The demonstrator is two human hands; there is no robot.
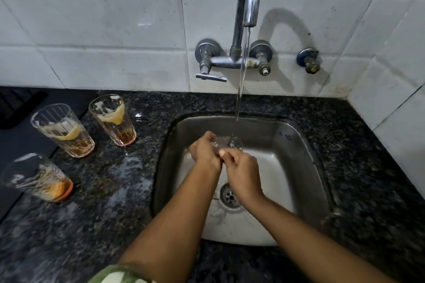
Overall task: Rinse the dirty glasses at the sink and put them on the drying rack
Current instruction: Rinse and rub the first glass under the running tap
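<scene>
Both hands [226,159] grip ribbed clear glass [230,143] under tap stream, steel sink [305,145].

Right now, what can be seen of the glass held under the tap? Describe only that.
The glass under the tap is clear and ribbed, lying roughly on its side over the sink basin, mouth toward the right. The water stream lands at its open rim. The left hand wraps its base end; the right hand pinches it from the near side. Much of it is hidden by the hands, and whether residue remains cannot be told.
</scene>
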